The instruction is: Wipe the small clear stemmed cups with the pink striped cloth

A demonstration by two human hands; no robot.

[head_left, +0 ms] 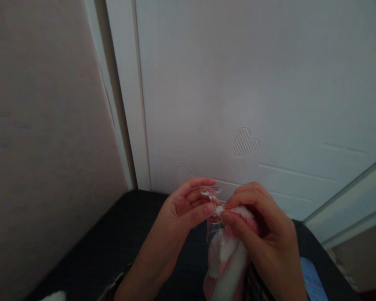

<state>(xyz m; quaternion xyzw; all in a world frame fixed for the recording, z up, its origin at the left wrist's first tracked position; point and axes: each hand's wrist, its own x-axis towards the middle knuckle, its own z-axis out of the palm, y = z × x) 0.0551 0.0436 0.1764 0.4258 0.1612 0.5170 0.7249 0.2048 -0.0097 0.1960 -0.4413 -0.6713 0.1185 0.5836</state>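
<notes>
In the lower middle stands a clear, bottle-like thing (213,230) with a narrow neck and a flared top; whether it is glass or plastic I cannot tell. My left hand (188,205) is closed round its neck, thumb and fingertips pressed to it. My right hand (263,228) pinches white fluff on a pink and white fluffy cloth (246,215) right beside the neck. Below both hands hangs a pale, soft white and pink bundle (227,267); it is dim, and where it joins the cloth is hidden.
A dark tabletop (113,246) lies below, against a white panel (207,104) with raised hearts. Left of it rises a beige wall (44,125). A light blue printed packet (313,280) lies by my right forearm, and something white (54,297) shows at the bottom left edge.
</notes>
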